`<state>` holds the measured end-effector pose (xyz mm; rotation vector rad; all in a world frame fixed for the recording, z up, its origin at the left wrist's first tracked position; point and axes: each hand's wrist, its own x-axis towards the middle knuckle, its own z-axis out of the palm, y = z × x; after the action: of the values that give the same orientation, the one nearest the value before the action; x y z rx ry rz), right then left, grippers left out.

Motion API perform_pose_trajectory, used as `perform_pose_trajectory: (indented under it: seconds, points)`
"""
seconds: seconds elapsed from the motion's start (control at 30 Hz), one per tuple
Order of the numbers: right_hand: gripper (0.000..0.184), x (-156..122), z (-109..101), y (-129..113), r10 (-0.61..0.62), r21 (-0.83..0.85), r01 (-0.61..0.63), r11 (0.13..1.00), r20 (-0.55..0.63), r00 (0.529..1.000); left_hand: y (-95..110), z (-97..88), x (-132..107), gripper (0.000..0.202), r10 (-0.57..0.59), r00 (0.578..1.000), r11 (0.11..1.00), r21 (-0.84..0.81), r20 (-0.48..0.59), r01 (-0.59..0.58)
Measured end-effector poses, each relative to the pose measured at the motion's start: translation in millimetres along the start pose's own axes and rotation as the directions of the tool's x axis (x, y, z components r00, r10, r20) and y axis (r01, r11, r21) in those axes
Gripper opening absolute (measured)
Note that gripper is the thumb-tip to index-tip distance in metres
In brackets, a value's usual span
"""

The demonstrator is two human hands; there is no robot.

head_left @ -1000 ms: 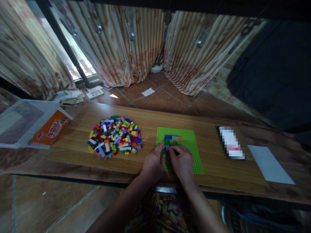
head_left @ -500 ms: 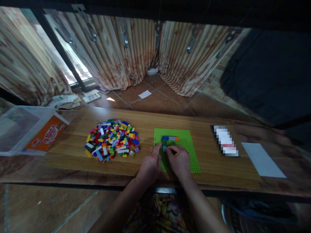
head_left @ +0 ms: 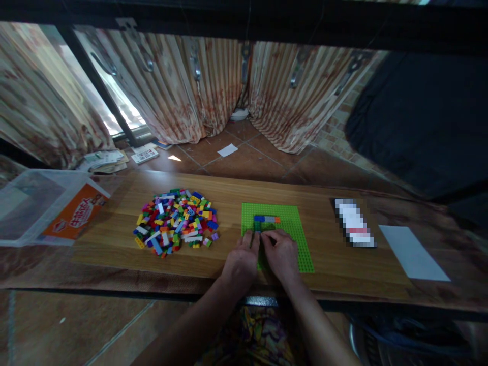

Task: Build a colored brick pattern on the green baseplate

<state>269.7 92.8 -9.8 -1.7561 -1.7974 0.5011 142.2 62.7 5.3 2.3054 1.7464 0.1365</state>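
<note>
Mid-frame, bare tabletop (head_left: 229, 203) leaves a lane between brick pile (head_left: 177, 221) and green baseplate (head_left: 303, 244); hands (head_left: 282, 254) block lower centre, a plastic bin (head_left: 53, 185) the far left.

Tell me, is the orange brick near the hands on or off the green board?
On: the orange brick ends the row well inside the edges of the green board, with green showing beside it.

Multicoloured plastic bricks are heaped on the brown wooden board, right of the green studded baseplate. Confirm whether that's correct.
Wrong side: the head view shows the multicoloured plastic bricks heaped on the brown wooden board, left of the green studded baseplate.
</note>
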Motion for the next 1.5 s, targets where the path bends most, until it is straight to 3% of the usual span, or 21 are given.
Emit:
perform_pose_trajectory:
  seconds: [0.47,0.73,0.87,1.1,1.27,1.4,1.5]
  points:
    - [0.023,-3.4,2.2,2.1,-0.054,0.012,0.054,0.998,-0.012,0.998,12.7,7.4,5.2,0.041,0.036,0.995,0.983,0.182,-0.098,-0.018]
    - [0.024,-9.6,0.1,10.1,-0.134,0.039,0.133,0.99,0.023,0.991,26.2,-2.5,12.8,0.032,0.063,0.997,0.979,0.198,-0.042,-0.054]
    - [0.026,-12.3,0.2,10.0,-0.137,0.047,0.136,0.99,0.013,0.991,25.0,-9.7,8.8,0.033,0.024,0.999,0.992,0.127,-0.027,-0.021]
    - [0.029,-7.1,-5.9,10.6,-0.114,0.143,0.116,0.983,-0.025,0.993,13.1,-21.7,5.1,0.033,-0.013,0.998,1.0,0.008,-0.069,0.014]
    - [0.027,2.0,-17.4,15.0,-0.076,0.166,0.085,0.982,-0.056,0.996,-8.7,-37.7,-4.3,0.05,-0.098,0.986,0.991,-0.107,-0.132,0.084]
    - [0.028,10.6,-21.5,11.7,-0.053,0.174,0.066,0.983,-0.076,0.996,-29.5,-44.4,-23.4,0.04,-0.195,0.945,0.94,-0.324,-0.262,0.104]
    - [0.027,13.6,-16.8,3.6,-0.07,0.178,0.078,0.981,-0.049,0.996,-43.5,-40.1,-41.5,0.034,-0.247,0.928,0.911,-0.392,-0.278,0.126]
